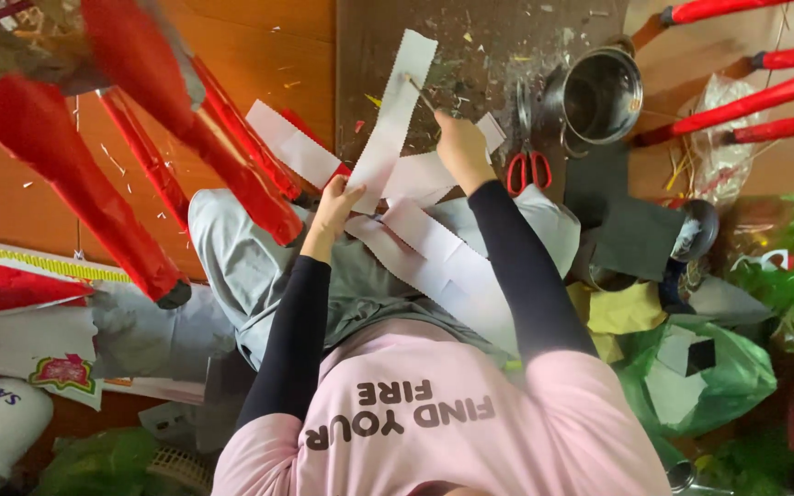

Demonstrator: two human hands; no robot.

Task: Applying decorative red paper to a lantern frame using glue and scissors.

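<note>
Left hand [335, 204]: fingers pinched narrow on the lower part of a white paper strip [395, 110] with zigzag edges, holding it over the lap. Right hand [459, 147]: fingers closed around a thin stick or brush [420, 95], tip resting on or just above the strip's upper part; contact cannot be told. The strip runs upward from the left hand across a dark mat [470, 37] littered with scraps.

More white strips [434, 248] lie across the knees. Red-handled scissors [527, 170] sit just beside the right wrist; a steel pot [599, 92] stands near them. Red wrapped poles [232, 138] cross the floor at left.

Risk, judged: the strip is held at 1 end only, so pressure from the stick could buckle or tear it. A swing of the right forearm could knock the scissors or pot.
</note>
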